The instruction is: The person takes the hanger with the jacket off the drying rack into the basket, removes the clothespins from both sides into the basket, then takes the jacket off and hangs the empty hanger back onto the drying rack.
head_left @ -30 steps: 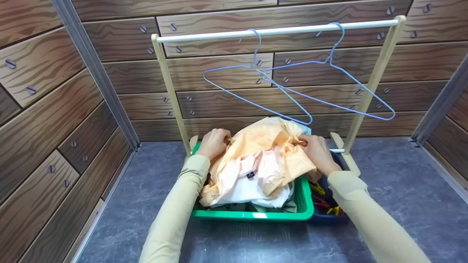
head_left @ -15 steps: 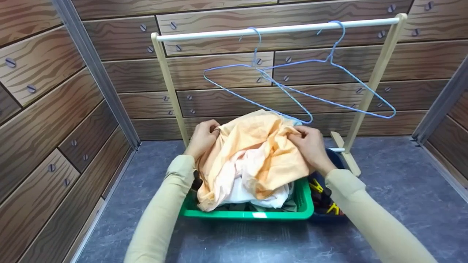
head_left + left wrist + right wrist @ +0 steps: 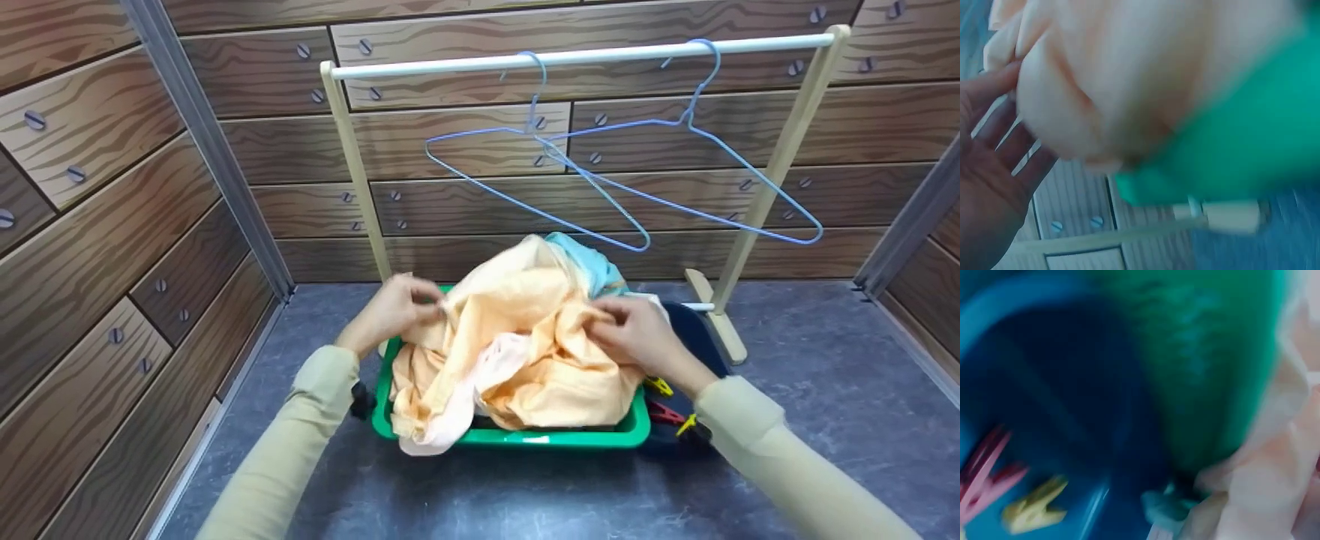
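Observation:
A crumpled peach shirt [image 3: 517, 292] with a pale pink part lies heaped over a green basket [image 3: 525, 438], one end hanging over the front rim. At the shirt's left side, my left hand [image 3: 390, 311] pinches its edge; in the left wrist view that hand [image 3: 994, 169] has its thumb on the cloth and the fingers behind it. My right hand [image 3: 641, 334] pinches a fold on the right side. Behind the shirt a light blue cloth [image 3: 589, 262] sticks up. The right wrist view is blurred and shows the shirt [image 3: 1264, 489] without the hand.
Right of the basket stands a dark blue tub [image 3: 694, 330] with yellow clothespins [image 3: 660, 386] and red clothespins [image 3: 665, 414]. Behind, a rack with a white rail [image 3: 600, 55] carries two blue wire hangers [image 3: 688, 116]. Wood-patterned walls [image 3: 465, 210] enclose the back and sides.
The shirt has come lower and forward, covering the white cloth in the basket, while more light blue cloth shows behind. My left hand has moved left and down; my right hand has lowered.

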Demonstrator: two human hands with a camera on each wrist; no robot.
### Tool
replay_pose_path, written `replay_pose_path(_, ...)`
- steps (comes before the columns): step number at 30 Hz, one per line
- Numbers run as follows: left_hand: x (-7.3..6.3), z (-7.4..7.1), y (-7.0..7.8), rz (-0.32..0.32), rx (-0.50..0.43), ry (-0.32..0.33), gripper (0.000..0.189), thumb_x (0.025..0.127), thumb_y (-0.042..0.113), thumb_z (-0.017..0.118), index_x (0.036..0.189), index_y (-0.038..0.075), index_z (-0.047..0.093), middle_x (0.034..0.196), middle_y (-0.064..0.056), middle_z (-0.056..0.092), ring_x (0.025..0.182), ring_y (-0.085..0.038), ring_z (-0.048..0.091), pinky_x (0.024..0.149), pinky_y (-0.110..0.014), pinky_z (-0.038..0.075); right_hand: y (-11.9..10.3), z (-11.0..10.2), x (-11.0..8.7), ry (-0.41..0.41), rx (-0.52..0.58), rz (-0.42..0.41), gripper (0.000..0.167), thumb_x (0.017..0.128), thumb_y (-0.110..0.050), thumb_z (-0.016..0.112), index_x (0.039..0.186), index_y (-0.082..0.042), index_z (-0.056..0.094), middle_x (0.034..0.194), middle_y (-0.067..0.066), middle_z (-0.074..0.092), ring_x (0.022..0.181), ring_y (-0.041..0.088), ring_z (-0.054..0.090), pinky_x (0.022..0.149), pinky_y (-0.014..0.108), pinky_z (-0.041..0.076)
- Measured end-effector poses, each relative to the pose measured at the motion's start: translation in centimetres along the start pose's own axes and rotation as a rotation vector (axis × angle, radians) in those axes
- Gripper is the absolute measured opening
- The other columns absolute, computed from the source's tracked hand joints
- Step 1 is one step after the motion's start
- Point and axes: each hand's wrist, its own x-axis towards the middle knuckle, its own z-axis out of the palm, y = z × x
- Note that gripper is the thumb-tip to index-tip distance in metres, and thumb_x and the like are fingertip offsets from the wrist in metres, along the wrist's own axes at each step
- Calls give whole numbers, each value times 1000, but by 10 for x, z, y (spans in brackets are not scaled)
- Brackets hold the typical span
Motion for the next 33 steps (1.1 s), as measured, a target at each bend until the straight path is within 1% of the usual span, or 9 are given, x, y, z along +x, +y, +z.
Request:
replay_pose_path(3,-10,7,-4,-4,120,-121,16,85,1,71,90,14,79,83,5,71,70,-9,60,84,-29,48,13,0,-10,-66,-174,-81,19,87,-14,75,102,-24,77,99,-8,71,86,11,61,76,29,50)
replay_pose_path(5,-14,13,-7,9,204,-178,20,84,-2,70,90,14,79,85,6,71,72,-7,58,67,-26,50,18,2,-13,-100,-281,-165,17,84,-11,76,94,-26,76,90,-10,69,81,10,60,72,31,49)
replay_pose_path(10,-18,26,-8,28,372,-271,25,82,-4,68,88,17,79,90,7,72,80,-9,62,69,-25,53,19,11,-12,-157,-466,-298,15,82,-12,75,82,-26,71,77,-12,63,75,11,59,70,34,47)
replay_pose_path(15,-20,30,-9,40,408,-312,26,86,-2,65,92,19,79,92,6,72,82,-10,62,70,-25,52,15,9,-15,-218,-491,-347,9,88,-19,72,87,-28,70,82,-14,64,80,11,59,75,35,47)
replay_pose_path(20,-29,18,-3,-18,294,-393,19,93,14,62,108,16,74,100,2,70,85,-15,61,76,-32,51,8,-4,-20,-254,-397,-429,11,92,-14,68,90,-25,66,73,-10,55,70,10,52,65,31,42)
replay_pose_path(24,-43,2,7,-102,169,-385,41,92,30,69,129,12,64,127,-5,62,115,-24,57,97,-43,45,6,-21,-33,-175,-264,-327,23,95,-18,67,118,-22,71,99,-7,68,86,10,59,69,27,48)
replay_pose_path(27,-57,-6,16,-119,133,-340,55,87,35,74,136,14,59,144,-5,50,134,-26,42,106,-49,35,12,-33,-44,4,-221,-247,33,95,-18,67,128,-17,68,124,-3,66,109,16,60,86,32,49)
replay_pose_path(30,-74,-5,22,-91,114,-322,59,81,38,80,133,18,60,145,-1,47,137,-24,36,109,-50,31,21,-42,-50,142,-236,-169,34,96,-17,65,129,-9,65,130,7,62,120,27,55,98,44,43)
replay_pose_path(33,-91,1,25,-57,80,-332,61,75,40,85,129,21,61,139,0,49,132,-23,39,108,-48,31,29,-46,-55,134,-243,-13,47,99,-30,61,138,-5,56,136,16,56,123,34,52,98,52,42)
